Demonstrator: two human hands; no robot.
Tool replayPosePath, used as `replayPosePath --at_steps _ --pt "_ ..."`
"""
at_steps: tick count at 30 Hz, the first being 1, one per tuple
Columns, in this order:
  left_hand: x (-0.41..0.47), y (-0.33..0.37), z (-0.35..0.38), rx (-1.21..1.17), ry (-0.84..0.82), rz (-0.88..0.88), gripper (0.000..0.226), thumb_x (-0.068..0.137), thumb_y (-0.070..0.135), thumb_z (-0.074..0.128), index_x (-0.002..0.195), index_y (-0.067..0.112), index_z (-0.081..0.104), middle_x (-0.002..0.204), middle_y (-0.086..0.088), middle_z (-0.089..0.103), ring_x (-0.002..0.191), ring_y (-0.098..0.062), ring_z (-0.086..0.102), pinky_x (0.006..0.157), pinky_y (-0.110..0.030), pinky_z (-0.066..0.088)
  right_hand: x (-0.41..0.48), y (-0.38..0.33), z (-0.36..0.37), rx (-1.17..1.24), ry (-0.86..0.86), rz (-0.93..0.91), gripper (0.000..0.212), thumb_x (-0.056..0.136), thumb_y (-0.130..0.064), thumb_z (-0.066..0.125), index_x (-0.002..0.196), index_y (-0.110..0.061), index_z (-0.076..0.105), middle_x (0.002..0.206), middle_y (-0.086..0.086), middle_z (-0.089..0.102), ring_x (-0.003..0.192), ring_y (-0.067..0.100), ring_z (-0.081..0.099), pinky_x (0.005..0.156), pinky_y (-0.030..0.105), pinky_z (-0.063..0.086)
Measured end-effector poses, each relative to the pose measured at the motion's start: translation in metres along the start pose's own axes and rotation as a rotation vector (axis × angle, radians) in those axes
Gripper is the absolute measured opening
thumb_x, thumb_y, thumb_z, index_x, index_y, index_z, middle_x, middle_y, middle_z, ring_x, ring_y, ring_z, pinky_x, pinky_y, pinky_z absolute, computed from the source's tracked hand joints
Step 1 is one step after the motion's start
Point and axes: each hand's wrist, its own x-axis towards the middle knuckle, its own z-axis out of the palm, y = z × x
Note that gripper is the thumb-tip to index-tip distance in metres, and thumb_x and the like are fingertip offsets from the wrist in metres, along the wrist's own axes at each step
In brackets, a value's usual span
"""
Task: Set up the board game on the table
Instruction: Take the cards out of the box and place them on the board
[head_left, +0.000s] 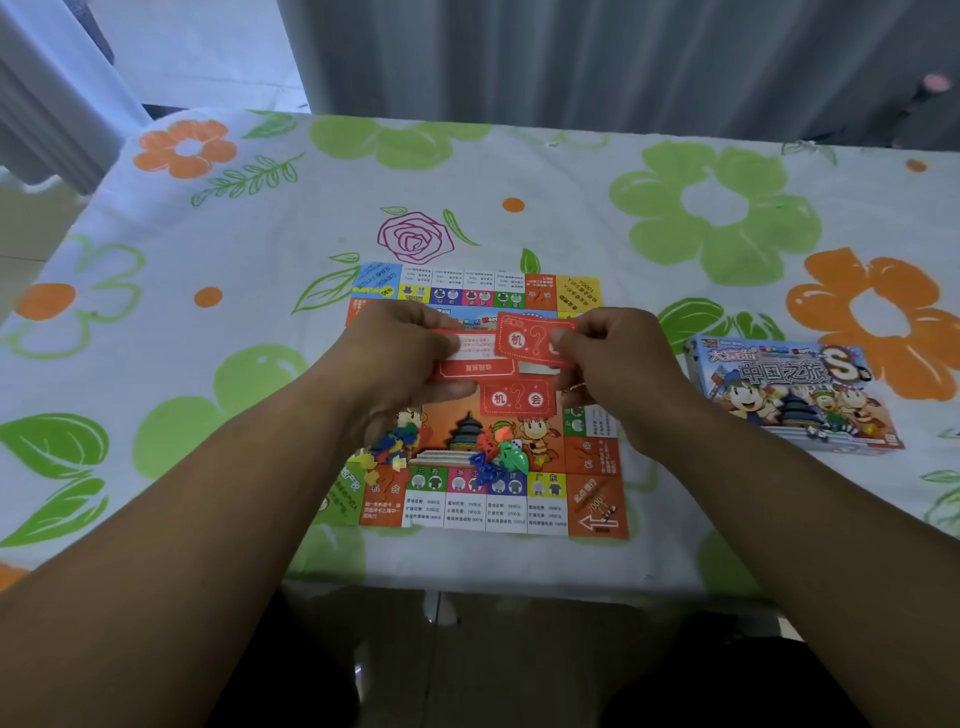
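The board (597, 501) lies flat at the counter's (519, 166) centre. Over it we note the left hand (400, 364) gripping a red card sheet (470, 366) steady while the right hand (610, 358) pinches one card (532, 338), likely detaching it. Box (789, 395) parked at 3 o'clock.

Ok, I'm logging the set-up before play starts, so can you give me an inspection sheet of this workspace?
Surface: table covered by a flowered cloth.
Job's things: game board flat at the middle; coloured plastic pieces heaped on its near part; red card sheet and red card held above it; game box on the table, right of the board.
Clutter: nothing seen.
Hands: left hand grips the red card sheet; right hand pinches the red card.
Cables: nothing seen.
Surroundings: grey curtain behind the table; tiled floor below its near edge.
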Motion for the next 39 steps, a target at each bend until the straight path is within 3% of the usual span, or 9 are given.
replayPosePath --at_steps 5,8,14,17,20,23,28,34,39 --pt "0.0 0.0 -0.003 -0.018 0.069 0.001 0.011 0.101 0.008 0.055 0.106 0.0 0.062 0.106 -0.018 0.071 0.085 -0.025 0.076 0.061 -0.028 0.062 0.003 0.01 -0.005 -0.168 0.002 0.058 0.019 0.095 -0.02 0.068 0.089 -0.003 0.064 0.078 0.004 0.068 0.055 0.008 0.059 0.046 0.021 0.042" --pt "-0.001 0.0 -0.002 -0.022 0.064 0.0 0.013 0.101 0.009 0.056 0.107 -0.002 0.061 0.104 -0.019 0.071 0.083 -0.026 0.076 0.058 -0.026 0.061 0.002 0.014 -0.001 -0.168 -0.059 0.1 0.019 0.092 -0.02 0.072 0.088 -0.002 0.066 0.081 0.007 0.071 0.059 0.012 0.063 0.048 0.023 0.044" --pt "-0.001 0.0 -0.001 -0.012 0.007 0.006 0.024 0.099 0.014 0.061 0.112 -0.007 0.06 0.102 -0.017 0.073 0.076 -0.022 0.077 0.056 -0.025 0.059 0.003 0.016 0.0 -0.438 0.016 0.033 0.025 0.091 -0.034 0.072 0.094 -0.01 0.062 0.09 0.004 0.068 0.083 0.022 0.07 0.082 0.049 0.059" --pt "0.0 -0.001 -0.001 0.011 -0.019 0.013 0.028 0.098 0.017 0.064 0.113 -0.006 0.06 0.101 -0.016 0.074 0.076 -0.021 0.077 0.058 -0.026 0.06 -0.001 0.006 0.003 -0.213 0.005 -0.043 0.033 0.098 -0.038 0.06 0.096 -0.006 0.063 0.081 0.0 0.07 0.07 0.017 0.071 0.067 0.039 0.061" --pt "-0.001 -0.001 0.002 0.042 -0.054 0.01 0.021 0.096 0.021 0.066 0.1 0.0 0.063 0.098 -0.015 0.075 0.077 -0.022 0.077 0.06 -0.028 0.061 -0.013 -0.008 0.008 0.022 -0.134 -0.054 0.024 0.098 -0.033 0.063 0.097 -0.009 0.063 0.072 -0.004 0.065 0.047 0.003 0.061 0.041 0.017 0.044" --pt "-0.003 -0.001 0.003 0.042 -0.065 0.01 0.021 0.095 0.021 0.066 0.099 0.0 0.064 0.098 -0.016 0.075 0.078 -0.023 0.077 0.061 -0.029 0.062 -0.01 -0.007 0.007 0.023 -0.1 -0.092 0.008 0.095 -0.022 0.069 0.09 -0.016 0.065 0.091 0.007 0.067 0.056 0.008 0.064 0.042 0.016 0.044" --pt "0.0 -0.001 -0.002 0.009 -0.041 -0.002 0.017 0.098 0.01 0.061 0.108 -0.004 0.064 0.101 -0.017 0.074 0.08 -0.023 0.077 0.06 -0.028 0.061 -0.002 -0.004 -0.004 0.145 0.018 -0.067 0.007 0.093 -0.009 0.068 0.086 -0.01 0.068 0.064 0.006 0.064 0.041 0.013 0.048 0.044 0.028 0.044" --pt "0.003 0.0 -0.006 0.023 0.034 -0.009 0.013 0.098 0.003 0.059 0.11 -0.001 0.063 0.098 -0.018 0.074 0.075 -0.023 0.077 0.059 -0.029 0.062 -0.001 -0.002 -0.01 0.313 0.009 0.011 0.017 0.095 -0.019 0.067 0.091 -0.003 0.068 0.082 0.018 0.075 0.059 0.023 0.069 0.051 0.03 0.058" --pt "0.004 0.002 -0.009 0.023 0.09 0.016 0.009 0.098 0.001 0.057 0.106 0.0 0.062 0.099 -0.018 0.072 0.077 -0.025 0.077 0.061 -0.031 0.063 0.0 0.009 -0.007 0.188 0.05 0.082 0.016 0.088 0.001 0.072 0.098 0.001 0.061 0.08 0.021 0.071 0.059 0.021 0.071 0.053 0.03 0.06"
